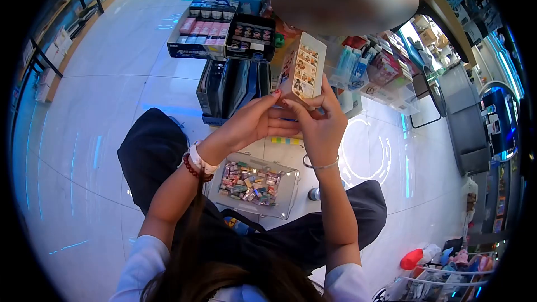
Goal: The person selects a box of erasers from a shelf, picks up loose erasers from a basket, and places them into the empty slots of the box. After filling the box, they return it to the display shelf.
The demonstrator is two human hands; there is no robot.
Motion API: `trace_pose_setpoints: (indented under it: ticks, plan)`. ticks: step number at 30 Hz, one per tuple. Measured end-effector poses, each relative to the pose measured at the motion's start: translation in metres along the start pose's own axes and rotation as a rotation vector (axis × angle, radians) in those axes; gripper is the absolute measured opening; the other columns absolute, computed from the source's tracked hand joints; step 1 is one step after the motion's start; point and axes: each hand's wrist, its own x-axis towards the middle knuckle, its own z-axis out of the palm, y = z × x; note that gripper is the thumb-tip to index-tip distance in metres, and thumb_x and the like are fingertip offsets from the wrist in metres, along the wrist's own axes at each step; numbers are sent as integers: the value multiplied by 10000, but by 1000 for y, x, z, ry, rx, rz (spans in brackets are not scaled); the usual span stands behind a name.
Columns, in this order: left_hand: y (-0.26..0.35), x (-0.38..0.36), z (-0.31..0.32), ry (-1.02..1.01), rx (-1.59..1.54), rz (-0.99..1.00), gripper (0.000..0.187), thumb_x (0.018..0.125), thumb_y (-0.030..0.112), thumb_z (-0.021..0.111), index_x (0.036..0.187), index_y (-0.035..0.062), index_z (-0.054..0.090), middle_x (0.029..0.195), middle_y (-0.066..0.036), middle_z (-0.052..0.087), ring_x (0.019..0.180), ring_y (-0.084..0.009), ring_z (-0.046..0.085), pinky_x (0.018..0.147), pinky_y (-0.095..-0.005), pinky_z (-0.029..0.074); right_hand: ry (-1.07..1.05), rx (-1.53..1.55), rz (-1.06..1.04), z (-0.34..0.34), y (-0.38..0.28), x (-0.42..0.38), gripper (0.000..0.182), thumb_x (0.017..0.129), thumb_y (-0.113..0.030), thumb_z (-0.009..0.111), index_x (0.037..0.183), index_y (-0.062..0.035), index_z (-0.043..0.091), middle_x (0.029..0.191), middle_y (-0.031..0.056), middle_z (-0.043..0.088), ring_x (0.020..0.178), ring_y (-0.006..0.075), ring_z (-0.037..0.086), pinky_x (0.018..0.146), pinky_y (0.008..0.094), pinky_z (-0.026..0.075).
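Varnished in red, the thumbnail (pixel 276 93) of the left hand (pixel 244 126) lies at the grip. Behind it, the left wrist bears a white band (pixel 201 158) and, farther from the grip, a strand of dark red beads (pixel 193 171); behind the right hand (pixel 323 126), a thin silver-toned bangle (pixel 324 165). Farther back, short pale sleeves (pixel 142 263); below the grip, dark trousers (pixel 150 151); farthest back, long loose hair (pixel 224 281).
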Motion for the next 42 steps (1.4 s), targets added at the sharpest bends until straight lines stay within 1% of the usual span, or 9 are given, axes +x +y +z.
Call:
trace_pose_setpoints:
  ticks: [7,9,13,17,21,24,33,36,42]
  plan:
    - [-3,12,-11,-16,-222,100,406,987,295,321,1244,-16,368,1236,-286,440,1178,-320,466,1025,-421,371,-53,-324,-26,7,3,23,228,679,-71,763,775,17,576,1265,243,480,868,216,646,671,283,539]
    - [-8,19,-16,-3,-270,136,410,984,288,335,1251,-23,356,1244,-288,431,1184,-318,460,1023,-404,377,-44,-620,-253,7,7,28,235,711,-141,745,816,3,592,1208,227,529,825,281,643,697,310,513]
    - [-11,27,-21,23,-400,178,406,980,248,357,1238,-65,336,1221,-294,432,1200,-326,437,1024,-372,391,57,-794,-517,9,-26,71,246,739,-187,718,856,-6,598,1079,205,598,809,328,627,718,343,493]
    - [-13,34,-17,-10,-473,196,465,978,264,361,1274,-88,290,1294,-304,361,1220,-319,418,1022,-336,396,-187,-757,-281,21,-9,156,310,735,-276,701,843,8,640,852,189,647,778,318,633,694,354,493]
    - [-22,43,-13,8,-618,229,463,972,238,385,1271,-100,283,1307,-306,339,1240,-323,391,1031,-335,389,-728,-1257,23,54,52,231,525,663,-438,709,949,0,661,959,188,649,882,304,634,777,358,494]
    - [-23,49,-14,2,-674,247,461,968,227,399,1274,-97,283,1308,-300,339,1244,-322,385,1030,-335,389,-912,-1441,92,78,61,236,592,646,-478,696,1015,-15,653,1047,186,629,966,302,611,829,370,482]
    - [-23,55,-16,11,-762,252,456,955,223,437,1278,-69,300,1287,-266,374,1230,-303,404,1029,-329,394,-917,-1448,263,89,127,257,691,613,-492,703,1107,-19,608,1136,174,594,1032,285,587,866,362,469]
    - [-25,58,-13,31,-763,276,445,952,217,447,1274,-58,309,1282,-259,380,1226,-300,407,1026,-324,399,-745,-1392,263,87,85,245,688,609,-493,704,1088,-9,613,1142,174,590,1050,282,579,869,357,471]
    - [-31,67,-11,37,-838,281,410,944,204,463,1246,-42,334,1264,-256,396,1206,-305,429,996,-309,433,-746,-1070,396,71,93,257,702,616,-597,641,992,-4,654,1050,211,619,972,291,608,821,357,470]
